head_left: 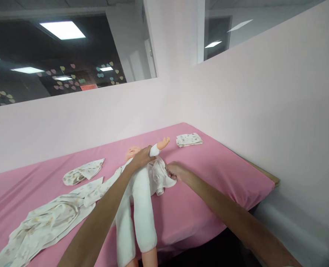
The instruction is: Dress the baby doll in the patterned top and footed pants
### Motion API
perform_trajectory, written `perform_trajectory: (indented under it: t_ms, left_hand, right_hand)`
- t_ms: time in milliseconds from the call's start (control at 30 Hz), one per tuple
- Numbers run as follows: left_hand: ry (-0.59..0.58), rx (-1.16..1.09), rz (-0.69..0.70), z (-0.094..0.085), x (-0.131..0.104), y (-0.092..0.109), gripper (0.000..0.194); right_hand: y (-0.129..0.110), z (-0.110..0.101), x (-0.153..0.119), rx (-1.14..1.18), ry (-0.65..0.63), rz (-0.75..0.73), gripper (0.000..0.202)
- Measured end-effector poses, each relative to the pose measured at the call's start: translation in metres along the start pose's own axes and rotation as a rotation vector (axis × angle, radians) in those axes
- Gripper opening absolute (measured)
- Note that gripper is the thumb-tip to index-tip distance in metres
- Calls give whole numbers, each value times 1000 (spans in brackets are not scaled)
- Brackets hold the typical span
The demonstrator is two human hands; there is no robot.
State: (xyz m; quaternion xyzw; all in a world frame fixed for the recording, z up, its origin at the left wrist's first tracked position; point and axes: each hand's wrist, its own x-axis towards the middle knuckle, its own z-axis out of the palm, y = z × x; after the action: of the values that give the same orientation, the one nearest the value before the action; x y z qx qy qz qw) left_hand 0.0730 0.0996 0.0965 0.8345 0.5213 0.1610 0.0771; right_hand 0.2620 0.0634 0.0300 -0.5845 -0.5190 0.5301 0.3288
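A baby doll [143, 215] in a white suit lies on its back, its head toward the wall and its legs toward me. My left hand [142, 157] is closed around the doll's raised arm near the white sleeve; the doll's small hand pokes out beyond it. To the right of the doll's body, my right hand [175, 170] pinches the edge of a white baby shirt [160, 174]. That shirt lies bunched against the doll's side, partly behind the body. My left forearm hides some of the doll's chest.
The bed has a pink sheet [198, 207]. A patterned cloth [50, 218] spreads at the left, with a smaller patterned cloth [83, 171] behind it. A folded patterned cloth [189, 139] lies at the back right. White walls [264, 111] border the back and right.
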Motion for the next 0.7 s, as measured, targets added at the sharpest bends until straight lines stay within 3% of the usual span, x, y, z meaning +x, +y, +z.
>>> perform_trajectory:
  t_ms: [100,167,267,333,500,600,700]
  left_hand:
    - [13,-24,-8,0,-2,2,24]
    - [9,-26,-10,1,-3,3,24]
    - [-4,-16,1,3,-2,4,24]
    - [-4,-5,7,4,-1,3,24]
    - [17,-20,7,4,1,0,25]
    - [19,-24,5,4,0,0,25]
    - [2,-14,-2,3,-1,2,25]
  right_hand:
    - [18,-4,-39,-187,92,-116,12]
    - [32,5,-63,-467,187,-300,15]
    - [46,26,-81,-849,174,-516,25]
    - [47,36,-79,-971,138,-555,19]
    - [34,25,-60,-976,80,-538,19]
    - [32,14,-61,-900,6,-522,23]
    - [36,17,-65,-856,-15,-585,19]
